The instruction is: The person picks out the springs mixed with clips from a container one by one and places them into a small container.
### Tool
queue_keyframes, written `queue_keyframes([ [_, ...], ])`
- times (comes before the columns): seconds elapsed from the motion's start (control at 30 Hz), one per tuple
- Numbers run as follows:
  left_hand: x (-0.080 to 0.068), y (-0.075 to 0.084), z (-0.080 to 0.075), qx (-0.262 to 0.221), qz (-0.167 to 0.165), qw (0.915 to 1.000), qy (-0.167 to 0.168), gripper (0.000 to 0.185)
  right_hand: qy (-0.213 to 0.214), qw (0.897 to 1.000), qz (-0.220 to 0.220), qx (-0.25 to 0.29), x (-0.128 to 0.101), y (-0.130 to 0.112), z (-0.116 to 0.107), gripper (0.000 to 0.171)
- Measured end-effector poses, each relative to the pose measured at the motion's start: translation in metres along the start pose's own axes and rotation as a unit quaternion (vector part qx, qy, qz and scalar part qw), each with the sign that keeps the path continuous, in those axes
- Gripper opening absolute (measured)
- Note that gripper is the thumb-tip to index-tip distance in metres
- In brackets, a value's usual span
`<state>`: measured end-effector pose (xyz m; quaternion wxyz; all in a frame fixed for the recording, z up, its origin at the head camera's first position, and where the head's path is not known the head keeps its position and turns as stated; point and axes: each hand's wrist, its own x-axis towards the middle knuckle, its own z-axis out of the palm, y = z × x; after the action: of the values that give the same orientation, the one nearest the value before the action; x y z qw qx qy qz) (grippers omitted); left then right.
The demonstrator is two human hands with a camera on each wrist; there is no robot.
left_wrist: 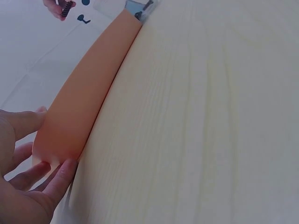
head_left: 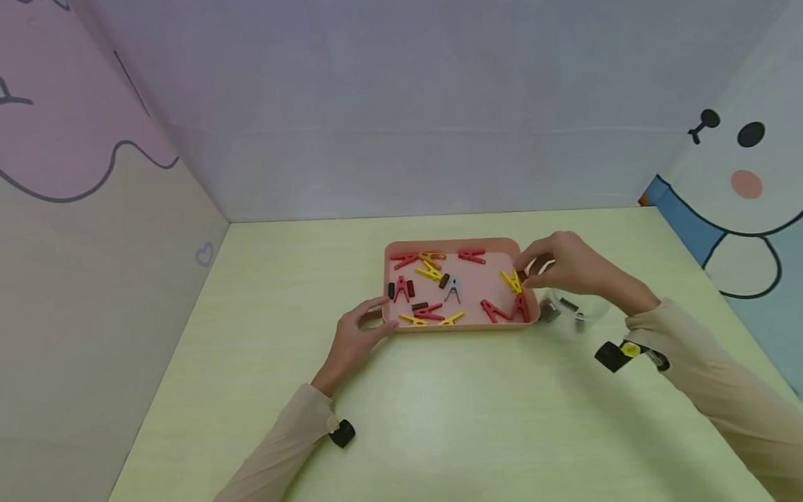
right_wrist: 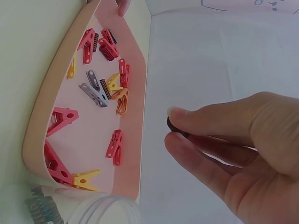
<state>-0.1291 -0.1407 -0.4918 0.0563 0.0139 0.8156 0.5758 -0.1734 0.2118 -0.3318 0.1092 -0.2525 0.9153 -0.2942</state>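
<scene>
A pink tray (head_left: 461,327) lies on the table with several red, yellow, grey and dark brown clothespins in it. My left hand (head_left: 362,326) grips its near left corner, thumb on the rim and fingers against the outer wall (left_wrist: 84,107). My right hand (head_left: 525,276) hovers over the tray's right end and pinches a small dark brown clip (head_left: 521,275) between thumb and forefinger. The right wrist view shows the same pinch (right_wrist: 173,127) beside the tray wall (right_wrist: 46,107). A yellow clothespin (head_left: 512,282) lies just below the fingers.
A clear round container (head_left: 574,308) stands against the tray's right side with a dark clip (head_left: 568,305) inside; its rim (right_wrist: 105,209) shows in the right wrist view. Light green tabletop (head_left: 439,418) surrounds the tray. Painted walls close in left, back and right.
</scene>
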Motion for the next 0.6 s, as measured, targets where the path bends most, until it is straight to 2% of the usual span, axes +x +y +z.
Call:
queue_keyframes([
  [0.23,0.0,0.001,-0.001,0.002,-0.002,1.0,-0.002,0.049,0.005,0.999,0.018,-0.026,-0.011,0.002,-0.005,0.02],
  [0.6,-0.003,0.005,-0.001,0.005,-0.004,1.0,0.001,0.05,0.018,0.999,0.025,-0.029,-0.031,0.01,-0.011,0.019],
])
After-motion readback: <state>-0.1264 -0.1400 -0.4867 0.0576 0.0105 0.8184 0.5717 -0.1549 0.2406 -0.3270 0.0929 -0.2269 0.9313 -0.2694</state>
